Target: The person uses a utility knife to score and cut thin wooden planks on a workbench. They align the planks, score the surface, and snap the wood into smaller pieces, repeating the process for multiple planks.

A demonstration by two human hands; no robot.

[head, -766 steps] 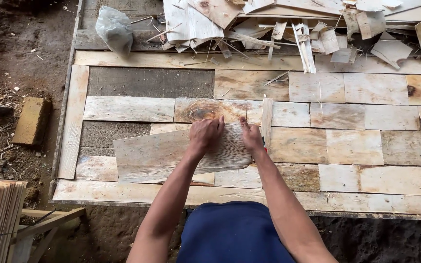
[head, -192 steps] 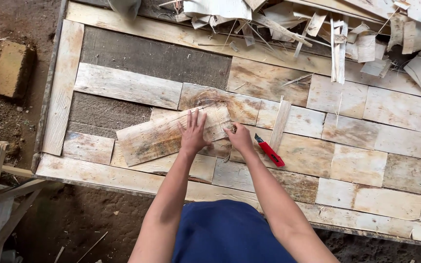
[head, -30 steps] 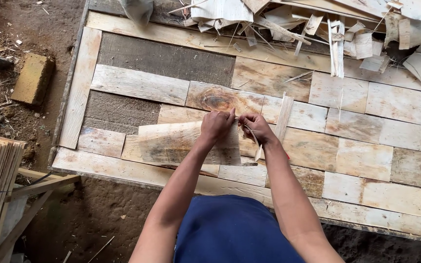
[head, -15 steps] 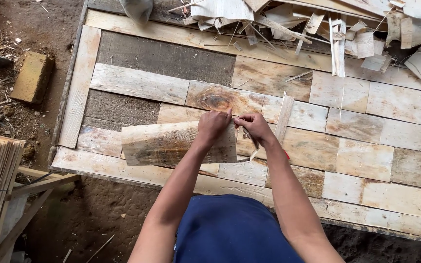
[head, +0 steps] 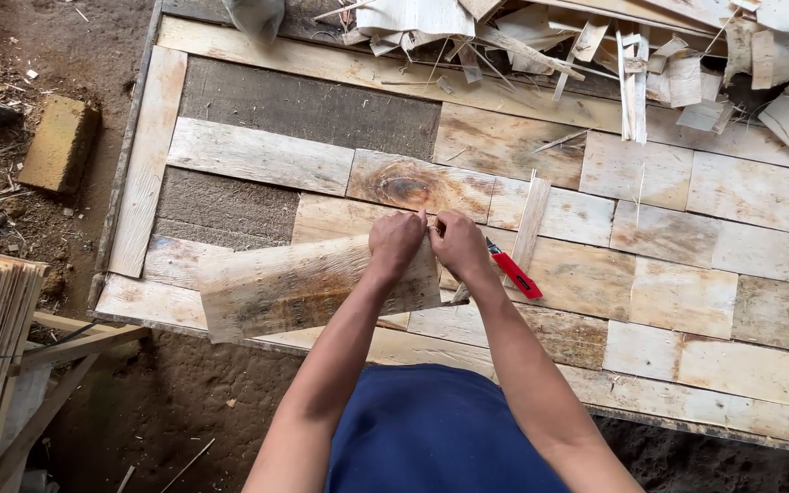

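pressing down on the right end of a thin wood sheet (head: pixel 308 285), the left hand (head: pixel 395 243) lies curled on its upper right corner, while the right hand (head: pixel 459 244) sits just beside it, fingers pinched shut at the sheet's edge. the sheet lies near the counter's (head: pixel 148 155) front edge, left of centre, stretching away to the left of both hands. a red utility knife (head: pixel 514 275) lies just right of the right hand, beside a narrow wood strip (head: pixel 531 225). splintered scraps (head: pixel 650 55) pile along the far edge; a brick (head: pixel 58 144) rests on the dirt floor beyond the left edge.
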